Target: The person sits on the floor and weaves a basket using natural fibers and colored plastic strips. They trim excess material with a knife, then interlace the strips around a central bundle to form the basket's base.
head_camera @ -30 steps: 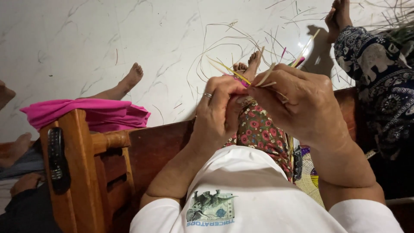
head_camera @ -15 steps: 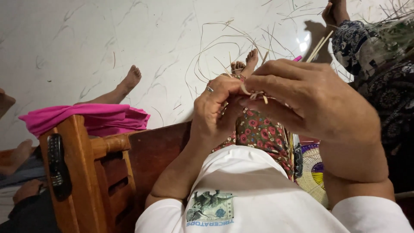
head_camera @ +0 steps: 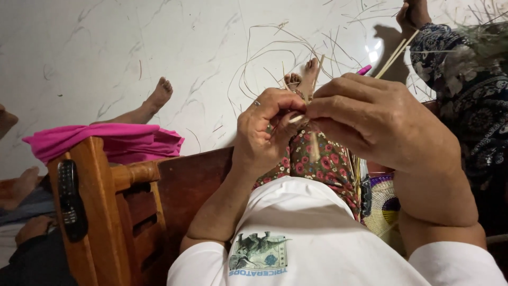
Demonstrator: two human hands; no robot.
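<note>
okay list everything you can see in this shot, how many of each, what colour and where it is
straw strip: one, pale tan, pinched between both hands at centre
loose straw strands: many, tan, scattered on the floor ahead
floor: one, white marbled, top half of view
wooden chair arm: one, brown, lower left
pink cloth: one, magenta, draped over the chair arm
remote control: one, black, on the side of the chair arm
woven piece: one, cream with purple, lower right under the right arm
flowered skirt: one, olive with red blooms, on the lap
other person's foot: one, bare, on the floor at left
left hand: one, wears a ring, centre
right hand: one, centre right
</note>
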